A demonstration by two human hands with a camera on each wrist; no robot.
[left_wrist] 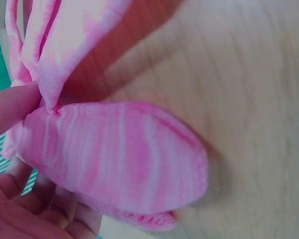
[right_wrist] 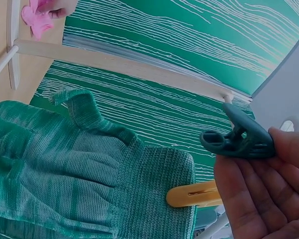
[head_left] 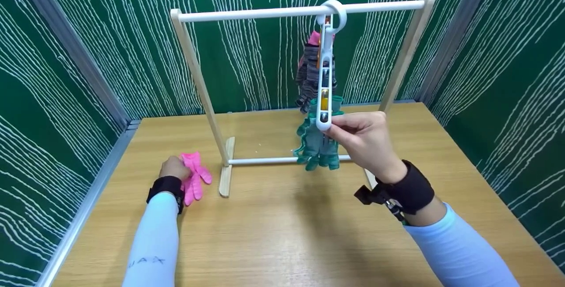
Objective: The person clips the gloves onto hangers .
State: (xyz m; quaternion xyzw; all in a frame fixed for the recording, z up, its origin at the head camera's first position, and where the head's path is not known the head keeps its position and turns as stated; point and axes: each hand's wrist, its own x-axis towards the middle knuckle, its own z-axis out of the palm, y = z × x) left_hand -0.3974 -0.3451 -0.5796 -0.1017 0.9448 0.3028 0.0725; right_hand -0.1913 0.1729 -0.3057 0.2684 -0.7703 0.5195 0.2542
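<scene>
At the left of the table, my left hand (head_left: pixel 173 168) pinches a pink glove (head_left: pixel 195 179); the left wrist view shows the thumb above its striped cloth and the fingers below. My right hand (head_left: pixel 365 139) is raised at the near end of a white clip hanger (head_left: pixel 325 53). In the right wrist view, its thumb and fingers pinch a dark green clothespin (right_wrist: pixel 239 142), with no cloth in its jaws. Beside it hangs a green glove (right_wrist: pixel 84 164), held at the cuff by a yellow clothespin (right_wrist: pixel 192 195).
The hanger's ring (head_left: pixel 340 17) hooks over the white top bar (head_left: pixel 265 12) of a wooden-sided rack (head_left: pixel 196 66). Dark grey gloves (head_left: pixel 309 66) hang behind the green one, with some pink above. Green, white-streaked panels (head_left: pixel 247 66) enclose the wooden table (head_left: pixel 273 234).
</scene>
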